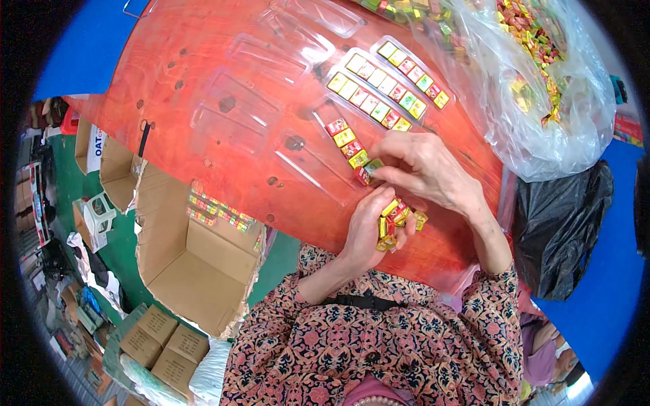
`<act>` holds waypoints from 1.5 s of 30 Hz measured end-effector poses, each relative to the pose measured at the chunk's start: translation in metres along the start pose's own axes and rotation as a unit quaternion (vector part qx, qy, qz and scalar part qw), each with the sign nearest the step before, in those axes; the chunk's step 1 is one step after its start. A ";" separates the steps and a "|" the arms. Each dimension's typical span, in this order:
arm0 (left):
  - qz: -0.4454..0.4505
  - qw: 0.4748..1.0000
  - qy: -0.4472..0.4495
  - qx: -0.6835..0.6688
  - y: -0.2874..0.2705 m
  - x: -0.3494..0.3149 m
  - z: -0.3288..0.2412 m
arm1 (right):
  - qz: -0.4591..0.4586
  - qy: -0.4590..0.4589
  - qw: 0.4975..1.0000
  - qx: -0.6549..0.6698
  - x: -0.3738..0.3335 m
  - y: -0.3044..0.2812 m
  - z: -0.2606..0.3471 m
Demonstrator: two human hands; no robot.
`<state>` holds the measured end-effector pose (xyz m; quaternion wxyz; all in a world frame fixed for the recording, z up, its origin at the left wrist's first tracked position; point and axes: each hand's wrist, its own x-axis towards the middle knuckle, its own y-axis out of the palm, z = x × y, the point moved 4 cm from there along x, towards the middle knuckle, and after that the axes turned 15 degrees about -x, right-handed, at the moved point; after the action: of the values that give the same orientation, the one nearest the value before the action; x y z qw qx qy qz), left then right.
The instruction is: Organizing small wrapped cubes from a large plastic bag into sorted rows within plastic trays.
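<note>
My left hand (371,229) is cupped, fingers curled round a bunch of small shiny wrapped blocks (395,220) in yellow and red. Just above it my right hand (428,167) pinches a green wrapped block (373,164) at the near end of a part-filled clear plastic tray (321,122). Red and yellow blocks (348,144) lie in a line along that tray. Beyond it, one clear tray holds two rows of blocks (369,103), and another row (414,71) sits to its right.
More clear trays (228,101) rest on the red table (172,128). A large clear bag (542,145) of wrapped blocks stands at far right, above a black plastic bag (562,223). An open cardboard box (203,277) at left holds filled trays; closed cartons (159,325) sit lower left.
</note>
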<state>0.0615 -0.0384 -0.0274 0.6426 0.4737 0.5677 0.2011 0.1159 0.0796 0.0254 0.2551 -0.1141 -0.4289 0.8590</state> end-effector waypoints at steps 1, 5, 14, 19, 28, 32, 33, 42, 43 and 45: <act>-0.015 1.000 0.012 0.000 0.003 0.001 0.001 | 0.037 0.057 0.997 0.023 -0.003 -0.003 -0.004; -0.011 0.999 0.024 0.022 0.003 0.002 0.000 | -0.025 -0.005 1.000 -0.010 0.000 -0.002 -0.003; 0.006 1.000 -0.003 0.022 -0.005 0.001 0.002 | 0.154 -0.039 0.983 -0.095 0.017 0.010 0.009; -0.014 0.999 0.007 0.038 0.004 0.000 0.000 | 0.090 -0.027 0.995 -0.017 0.010 0.013 -0.001; 0.003 1.000 0.010 0.028 -0.001 -0.001 0.002 | 0.144 -0.047 0.985 -0.086 0.021 0.008 0.019; -0.001 1.000 0.008 0.025 -0.001 -0.002 0.000 | 0.147 -0.058 0.981 -0.112 0.023 0.014 0.023; -0.002 1.000 0.008 0.025 -0.001 -0.001 0.000 | 0.138 -0.072 0.983 -0.101 0.023 0.015 0.023; -0.011 0.999 -0.008 0.035 -0.003 -0.001 0.001 | 0.161 -0.066 0.983 -0.057 0.026 0.018 0.019; -0.006 0.999 -0.008 0.032 -0.003 -0.002 0.001 | 0.151 -0.073 0.984 -0.055 0.026 0.018 0.019; -0.001 1.000 -0.008 0.029 -0.002 -0.002 0.001 | 0.166 -0.064 0.983 -0.054 0.027 0.015 0.020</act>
<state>0.0619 -0.0411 -0.0283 0.6334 0.4934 0.5683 0.1801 0.0797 0.0727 0.0265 0.0745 -0.1421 -0.4653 0.8705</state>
